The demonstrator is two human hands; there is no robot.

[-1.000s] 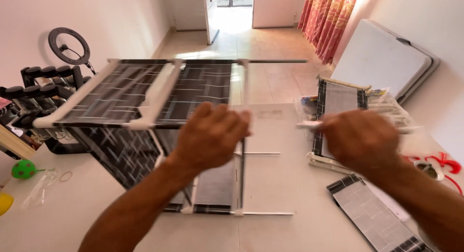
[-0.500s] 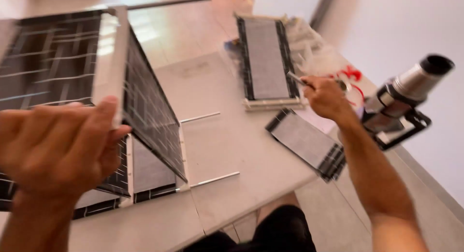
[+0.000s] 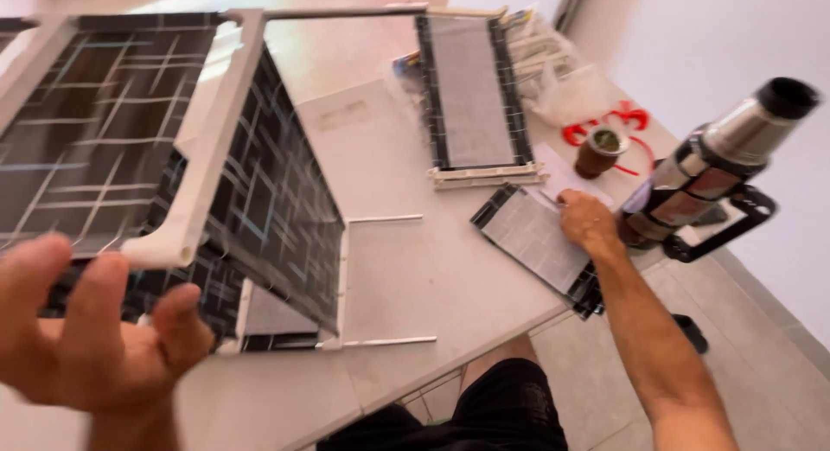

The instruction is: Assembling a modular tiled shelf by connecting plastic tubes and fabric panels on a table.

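Note:
My left hand (image 3: 95, 339) is blurred at the lower left, fingers spread, just under the near end of a white frame bar (image 3: 203, 153). That bar belongs to a folding rack of dark patterned fabric (image 3: 277, 209) standing on the white table (image 3: 406, 269). My right hand (image 3: 588, 222) rests with curled fingers on the far corner of a flat dark-edged grey panel (image 3: 536, 239) at the table's right edge. A thin pale sliver shows at its fingertips; whether the hand grips anything is unclear.
A stack of similar panels (image 3: 474, 96) lies at the back, with clear plastic bags (image 3: 562, 88) beside it. A small brown cup (image 3: 603, 150) and a steel flask (image 3: 718, 166) stand right of my hand. Two thin metal rods (image 3: 385, 218) lie on the table.
My right hand has come back from the stack of panels to the flat panel near the table edge. My left hand has dropped lower and opened. The view has swung right.

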